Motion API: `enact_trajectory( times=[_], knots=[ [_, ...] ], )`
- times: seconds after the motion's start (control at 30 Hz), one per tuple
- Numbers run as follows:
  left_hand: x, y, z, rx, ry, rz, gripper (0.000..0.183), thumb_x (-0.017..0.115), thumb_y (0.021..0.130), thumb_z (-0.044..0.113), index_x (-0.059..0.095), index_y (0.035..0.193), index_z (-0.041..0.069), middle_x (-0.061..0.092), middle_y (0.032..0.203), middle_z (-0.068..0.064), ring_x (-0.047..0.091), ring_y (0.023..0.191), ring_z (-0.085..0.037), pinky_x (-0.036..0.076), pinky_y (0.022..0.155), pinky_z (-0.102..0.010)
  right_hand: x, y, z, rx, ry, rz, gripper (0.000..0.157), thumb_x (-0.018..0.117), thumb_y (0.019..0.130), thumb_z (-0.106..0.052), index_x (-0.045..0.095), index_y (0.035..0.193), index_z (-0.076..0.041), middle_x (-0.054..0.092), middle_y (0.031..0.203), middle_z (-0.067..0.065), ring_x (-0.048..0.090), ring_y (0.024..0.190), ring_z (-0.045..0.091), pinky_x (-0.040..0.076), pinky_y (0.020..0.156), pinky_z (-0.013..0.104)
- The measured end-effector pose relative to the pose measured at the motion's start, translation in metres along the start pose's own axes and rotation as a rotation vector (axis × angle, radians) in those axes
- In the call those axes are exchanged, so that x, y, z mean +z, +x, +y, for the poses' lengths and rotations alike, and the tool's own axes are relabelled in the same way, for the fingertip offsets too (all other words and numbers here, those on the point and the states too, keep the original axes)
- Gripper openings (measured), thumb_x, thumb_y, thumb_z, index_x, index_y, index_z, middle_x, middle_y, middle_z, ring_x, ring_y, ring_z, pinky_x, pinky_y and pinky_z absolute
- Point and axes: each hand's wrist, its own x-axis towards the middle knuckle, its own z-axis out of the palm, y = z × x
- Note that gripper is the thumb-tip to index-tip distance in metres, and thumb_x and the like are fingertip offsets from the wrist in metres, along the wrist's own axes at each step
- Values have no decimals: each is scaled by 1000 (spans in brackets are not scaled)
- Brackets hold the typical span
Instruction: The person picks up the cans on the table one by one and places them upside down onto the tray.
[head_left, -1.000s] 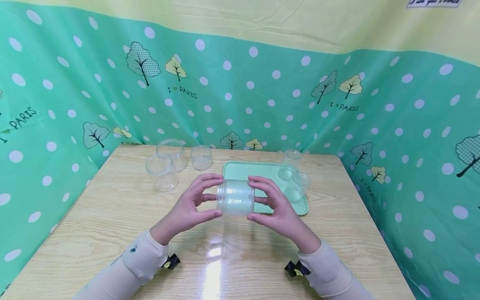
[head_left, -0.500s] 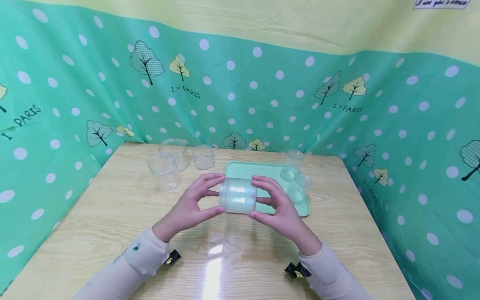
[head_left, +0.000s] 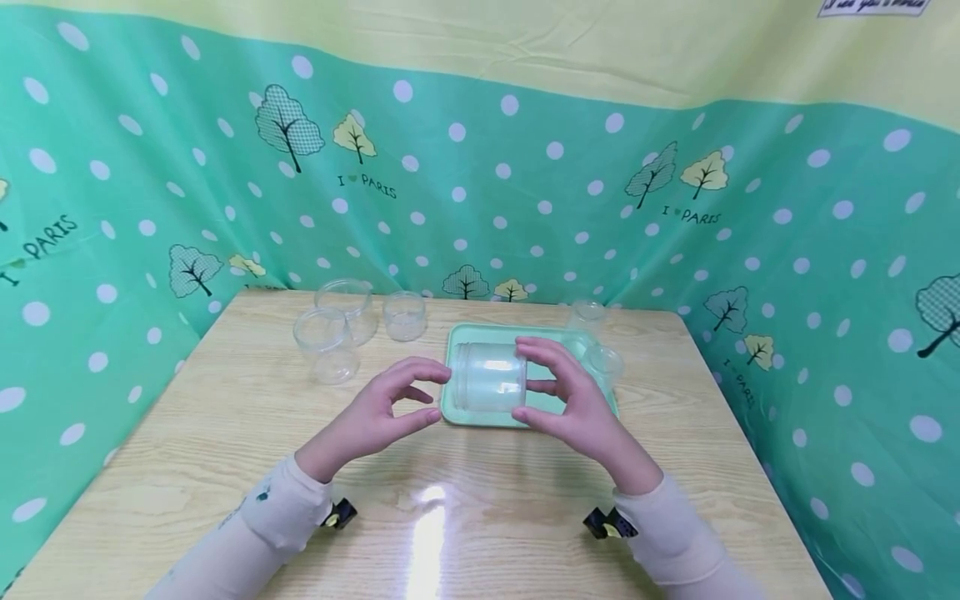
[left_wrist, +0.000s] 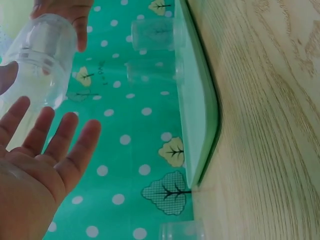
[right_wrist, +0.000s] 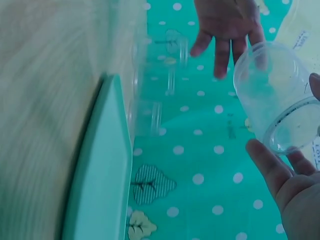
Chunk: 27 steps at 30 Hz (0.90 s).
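Note:
A clear, wide-mouthed plastic jar (head_left: pixel 491 379) lies on its side in the air, overlapping the light green tray (head_left: pixel 465 332) in the head view. My right hand (head_left: pixel 573 408) grips its base end between thumb and fingers; the right wrist view shows the jar (right_wrist: pixel 272 85) tilted from those fingers. My left hand (head_left: pixel 378 412) stands off the jar's mouth end, thumb and fingers spread with a gap to it. In the left wrist view the left palm (left_wrist: pixel 30 175) faces up, fingers extended, beside the jar (left_wrist: pixel 47 55).
At the back left of the wooden table (head_left: pixel 187 442) stand two larger clear jars (head_left: pixel 322 337) (head_left: pixel 348 304) and a shorter one (head_left: pixel 405 317). Two small clear jars (head_left: pixel 602 364) (head_left: pixel 587 315) stand at the tray's right side. A polka-dot curtain (head_left: pixel 465 200) closes off the back and sides.
Both hands held the jar before; the left hand has let go of it. The right hand has carried the jar slightly right and farther over the tray.

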Motion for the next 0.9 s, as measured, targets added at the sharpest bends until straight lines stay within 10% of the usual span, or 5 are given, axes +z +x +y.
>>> enact_trajectory(
  times=[0.9],
  knots=[
    [6, -1, 1, 10, -23, -230, 34, 71, 96, 6, 65, 125, 22, 64, 127, -1, 61, 118, -15, 60, 91, -41, -63, 71, 2, 96, -388, -269, 71, 82, 89, -18, 48, 151, -20, 36, 158, -2, 38, 145, 22, 52, 106, 49]
  ],
)
